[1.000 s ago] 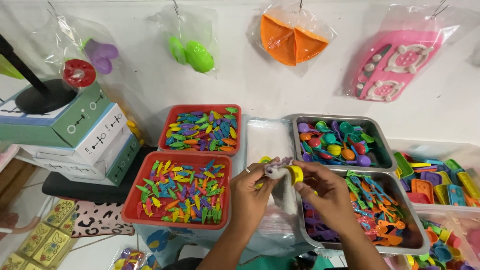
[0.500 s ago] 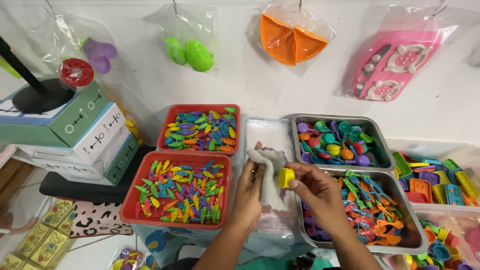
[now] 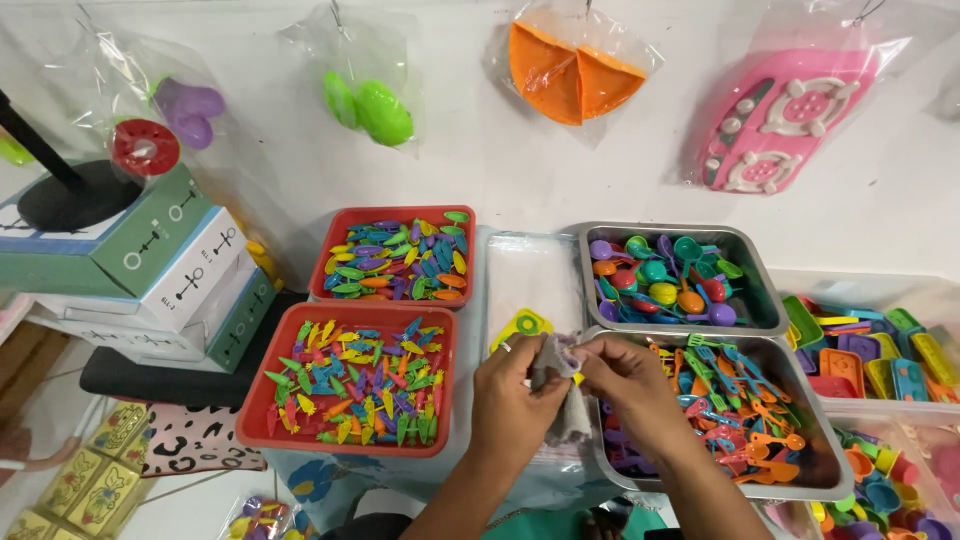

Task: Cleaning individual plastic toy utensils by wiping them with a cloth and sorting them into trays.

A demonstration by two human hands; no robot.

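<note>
My left hand and my right hand meet over a stack of clear plastic bags. Between them they hold a greyish white cloth, which hangs down from the fingers. My left hand grips the cloth's top. My right hand pinches a small yellow toy cup against the cloth; only a sliver of the cup shows. A flat yellow and green toy piece lies on the bags just beyond my left hand.
Two red trays of small coloured toy pieces stand to the left. Two metal trays of toy spoons and forks stand to the right, with clear bins beyond. Stacked boxes at far left; bagged toys hang on the wall.
My right hand brought the yellow cup back into the cloth, and both hands closed together and moved slightly nearer. The flat yellow and green piece on the bags is uncovered.
</note>
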